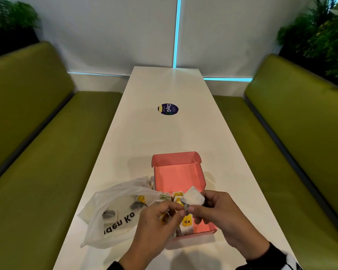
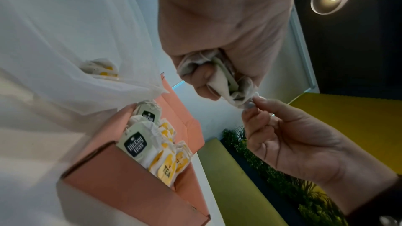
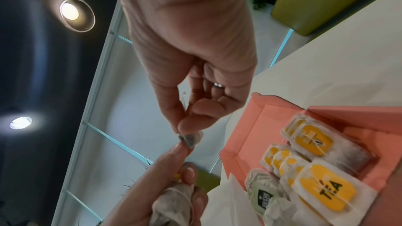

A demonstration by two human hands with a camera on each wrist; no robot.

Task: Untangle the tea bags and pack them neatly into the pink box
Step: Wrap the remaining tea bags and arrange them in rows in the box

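The open pink box (image 1: 177,176) lies on the white table (image 1: 164,133); its near half holds several tea bags with yellow TEA tags (image 1: 187,223) (image 3: 326,188) and green-tagged ones (image 2: 135,143). Both hands hover over the box's near edge. My left hand (image 1: 180,211) (image 2: 224,78) grips a crumpled bunch of tea bags (image 2: 219,78) (image 3: 174,202). My right hand (image 1: 191,208) (image 3: 187,133) pinches a grey corner of that bunch (image 3: 191,139) between thumb and forefinger. A white tea bag (image 1: 194,197) sticks up just beyond the right fingers.
A translucent plastic bag (image 1: 113,207) with more tea bags lies left of the box, touching it. A round dark sticker (image 1: 168,109) sits mid-table. Green benches (image 1: 37,152) (image 1: 291,152) flank the long table, with plants behind them.
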